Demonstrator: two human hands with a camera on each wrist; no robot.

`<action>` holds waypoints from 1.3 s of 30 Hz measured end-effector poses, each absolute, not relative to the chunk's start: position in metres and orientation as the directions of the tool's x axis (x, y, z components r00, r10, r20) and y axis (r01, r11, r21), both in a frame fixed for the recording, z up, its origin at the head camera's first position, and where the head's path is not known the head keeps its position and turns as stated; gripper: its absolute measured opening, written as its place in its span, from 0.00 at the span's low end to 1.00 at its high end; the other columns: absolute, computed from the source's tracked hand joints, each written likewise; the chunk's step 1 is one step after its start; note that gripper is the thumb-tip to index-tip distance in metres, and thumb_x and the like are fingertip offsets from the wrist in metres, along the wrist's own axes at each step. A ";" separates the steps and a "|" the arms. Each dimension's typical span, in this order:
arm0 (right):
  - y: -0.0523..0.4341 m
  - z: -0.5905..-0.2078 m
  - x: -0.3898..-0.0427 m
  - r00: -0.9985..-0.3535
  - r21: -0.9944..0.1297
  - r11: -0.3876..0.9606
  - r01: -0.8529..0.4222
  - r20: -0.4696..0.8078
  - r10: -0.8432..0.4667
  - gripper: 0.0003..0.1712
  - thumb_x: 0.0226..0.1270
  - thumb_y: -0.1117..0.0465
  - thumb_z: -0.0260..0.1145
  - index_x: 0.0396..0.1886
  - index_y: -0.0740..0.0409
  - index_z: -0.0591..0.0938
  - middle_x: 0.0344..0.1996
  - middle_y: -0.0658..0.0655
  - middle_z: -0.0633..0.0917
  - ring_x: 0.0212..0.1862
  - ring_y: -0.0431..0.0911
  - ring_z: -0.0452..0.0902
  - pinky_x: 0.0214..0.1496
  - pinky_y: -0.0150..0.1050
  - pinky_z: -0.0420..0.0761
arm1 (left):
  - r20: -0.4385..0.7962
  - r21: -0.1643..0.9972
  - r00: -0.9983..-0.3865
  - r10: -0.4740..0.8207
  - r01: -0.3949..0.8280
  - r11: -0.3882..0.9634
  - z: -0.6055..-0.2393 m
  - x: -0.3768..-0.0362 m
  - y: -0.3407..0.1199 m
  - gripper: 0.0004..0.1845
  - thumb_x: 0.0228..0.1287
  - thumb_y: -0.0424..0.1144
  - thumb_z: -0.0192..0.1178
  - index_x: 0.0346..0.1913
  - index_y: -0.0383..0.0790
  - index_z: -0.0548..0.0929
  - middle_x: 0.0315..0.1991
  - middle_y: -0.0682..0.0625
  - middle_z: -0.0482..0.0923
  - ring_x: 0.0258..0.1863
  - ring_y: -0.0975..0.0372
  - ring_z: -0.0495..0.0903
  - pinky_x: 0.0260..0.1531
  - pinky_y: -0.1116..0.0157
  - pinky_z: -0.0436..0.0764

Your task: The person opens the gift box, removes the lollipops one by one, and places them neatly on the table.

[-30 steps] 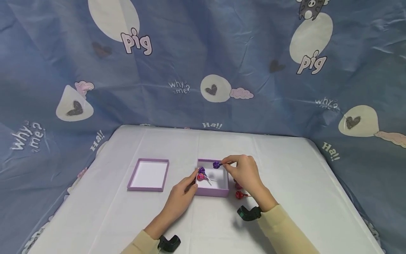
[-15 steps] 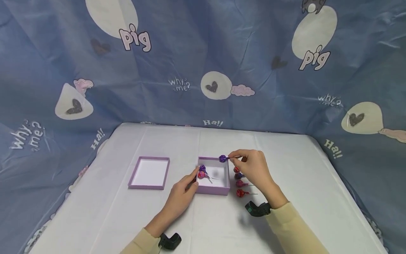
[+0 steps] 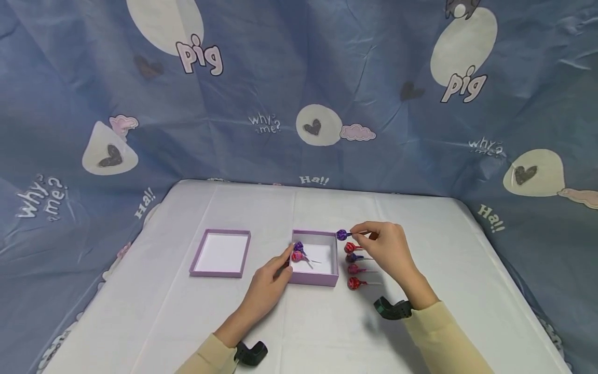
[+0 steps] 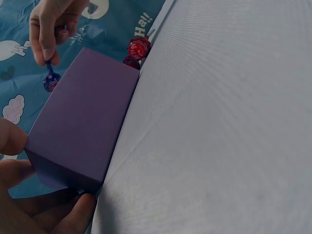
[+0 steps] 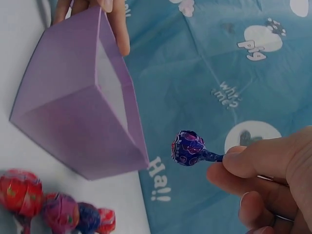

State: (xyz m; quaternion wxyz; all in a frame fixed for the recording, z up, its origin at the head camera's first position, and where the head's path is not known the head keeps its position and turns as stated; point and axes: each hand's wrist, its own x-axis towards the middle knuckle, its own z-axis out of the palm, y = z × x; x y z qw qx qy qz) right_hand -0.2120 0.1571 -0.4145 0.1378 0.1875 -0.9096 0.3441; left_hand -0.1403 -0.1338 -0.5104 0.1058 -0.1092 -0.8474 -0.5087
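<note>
In the head view, we have a purple box (image 3: 313, 280) on the white table (image 3: 420, 223), with a purple lollipop (image 3: 299, 246) and a pink lollipop (image 3: 297, 256) lying inside near its left wall. Our left hand (image 3: 266, 291) grips that left side. Our right hand (image 3: 388, 246) pinches the stick of another lollipop (image 3: 342, 235), whose purple head is just outside the box's far right corner. Four more lollipops (image 3: 353, 269) lie in a row right of the box, sticks pointing right. A shallow lid-like tray (image 3: 219, 274) rests to the left. On the blue cloth (image 3: 252, 78) behind we read "pig", "why me?" and "Ha!!".

In the left wrist view, our left thumb and fingers bracket one end of the box, and the side facing us is plain purple, without a label. For this carrying step, we judge that hold is worth keeping firm, so a brushed wall would not shift the box.

In the right wrist view, thumb and forefinger close narrowly on the twisted wrapper neck of the held lollipop, the head apart from the box. We would do well to keep the pinch light, the head clear of the rim, and the stick in line with the row's sticks (a low, slow release should stop the round head rolling). Its wrapper carries pale printing, too small for us to read, so no brand can be told.
</note>
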 end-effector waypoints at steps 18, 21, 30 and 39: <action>0.194 -0.437 -0.219 -0.902 -0.556 0.722 -0.412 0.358 -0.240 0.04 0.63 0.61 0.74 0.35 0.47 0.92 0.29 0.45 0.89 0.22 0.41 0.77 0.20 0.36 0.71 | 0.276 0.846 -0.958 0.075 0.279 0.453 -0.510 -0.142 -0.134 0.26 0.75 0.41 0.59 0.73 0.54 0.72 0.66 0.55 0.76 0.66 0.60 0.72 0.65 0.54 0.72; 0.199 -0.441 -0.220 -0.911 -0.556 0.731 -0.395 0.338 -0.235 0.04 0.63 0.60 0.74 0.35 0.46 0.92 0.29 0.44 0.89 0.24 0.40 0.78 0.21 0.36 0.71 | 0.283 0.844 -0.956 0.078 0.286 0.453 -0.510 -0.141 -0.134 0.27 0.75 0.41 0.58 0.74 0.53 0.71 0.66 0.54 0.76 0.66 0.59 0.72 0.65 0.54 0.72; 0.210 -0.455 -0.223 -0.939 -0.575 0.746 -0.335 0.266 -0.216 0.04 0.62 0.60 0.74 0.35 0.46 0.92 0.31 0.44 0.90 0.34 0.44 0.85 0.30 0.39 0.79 | 0.275 0.848 -0.958 0.079 0.280 0.450 -0.510 -0.140 -0.134 0.27 0.75 0.40 0.58 0.74 0.53 0.71 0.65 0.55 0.76 0.67 0.60 0.71 0.65 0.55 0.72; 0.214 -0.468 -0.229 -0.948 -0.583 0.751 -0.310 0.243 -0.203 0.04 0.60 0.63 0.75 0.34 0.49 0.92 0.31 0.47 0.90 0.34 0.46 0.84 0.32 0.39 0.79 | 0.281 0.843 -0.956 0.079 0.285 0.456 -0.508 -0.138 -0.134 0.27 0.75 0.41 0.58 0.74 0.54 0.71 0.65 0.54 0.76 0.67 0.60 0.71 0.65 0.55 0.72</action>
